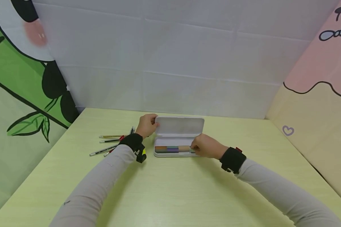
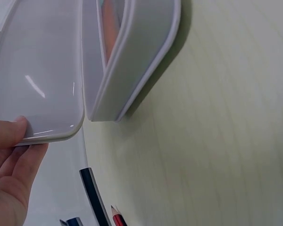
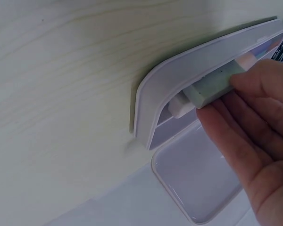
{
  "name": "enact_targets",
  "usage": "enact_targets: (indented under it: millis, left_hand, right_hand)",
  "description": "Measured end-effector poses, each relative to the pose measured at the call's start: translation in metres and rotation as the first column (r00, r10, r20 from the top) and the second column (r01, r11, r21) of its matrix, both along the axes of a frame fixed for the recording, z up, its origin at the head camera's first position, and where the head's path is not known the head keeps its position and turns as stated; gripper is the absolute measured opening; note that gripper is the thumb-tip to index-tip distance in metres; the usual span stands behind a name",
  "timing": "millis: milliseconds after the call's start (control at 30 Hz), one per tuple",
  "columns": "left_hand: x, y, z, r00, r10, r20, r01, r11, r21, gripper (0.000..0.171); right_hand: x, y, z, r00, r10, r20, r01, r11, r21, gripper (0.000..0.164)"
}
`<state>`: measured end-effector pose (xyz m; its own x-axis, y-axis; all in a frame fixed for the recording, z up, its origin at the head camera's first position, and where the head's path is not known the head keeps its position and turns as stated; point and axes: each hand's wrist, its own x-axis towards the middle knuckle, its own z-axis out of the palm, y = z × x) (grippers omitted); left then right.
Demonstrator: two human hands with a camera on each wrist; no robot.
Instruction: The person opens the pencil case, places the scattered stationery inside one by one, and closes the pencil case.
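Note:
A white pencil case [image 1: 170,155] lies open on the table, its lid [image 1: 179,125] tilted up at the back. My left hand [image 1: 146,126] pinches the lid's left corner, thumb on the inner face and fingers behind. Over the right end of the case, my right hand [image 1: 208,146] pinches a pale green eraser [image 3: 214,87] between thumb and fingers, as the right wrist view shows. Beneath that eraser sits a white block [image 3: 180,104] inside the case. Orange, green, purple and tan blocks [image 1: 172,150] line the tray to its left.
Several pencils [image 1: 103,152] lie loose on the table left of the case, partly behind the left wrist. In the left wrist view a dark pencil [image 2: 94,195] and a red one [image 2: 118,217] point toward the case. A white cloth wall [image 1: 187,63] stands behind the table [image 1: 170,189].

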<state>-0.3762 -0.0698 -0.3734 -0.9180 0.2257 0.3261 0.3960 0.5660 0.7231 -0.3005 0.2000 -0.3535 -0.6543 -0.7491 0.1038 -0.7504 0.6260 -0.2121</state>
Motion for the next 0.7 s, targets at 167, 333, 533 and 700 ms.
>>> enact_targets:
  millis: [167, 333, 533, 700]
  left_hand:
    - [-0.003, 0.0, -0.003, 1.0, -0.003, 0.002, 0.003, 1.0, 0.0, 0.025]
    - [-0.003, 0.0, -0.003, 1.0, -0.01, 0.018, 0.01, 1.0, 0.008, 0.028]
    - [-0.004, 0.0, -0.006, 1.0, -0.006, 0.008, 0.006, 1.0, 0.001, 0.027]
    - [-0.007, 0.0, -0.008, 1.0, -0.007, 0.012, 0.007, 1.0, 0.003, 0.028]
  right_hand:
    - [0.0, -0.001, -0.001, 1.0, -0.014, -0.028, 0.015, 0.999, 0.028, 0.029]
    - [-0.001, 0.0, -0.003, 0.997, -0.031, -0.068, 0.035, 0.998, 0.055, 0.013]
    - [-0.003, 0.002, -0.003, 0.998, -0.032, -0.062, 0.034, 0.999, 0.041, 0.016]
    - [-0.007, 0.01, 0.001, 0.996, -0.068, -0.057, 0.069, 0.998, 0.005, 0.015]
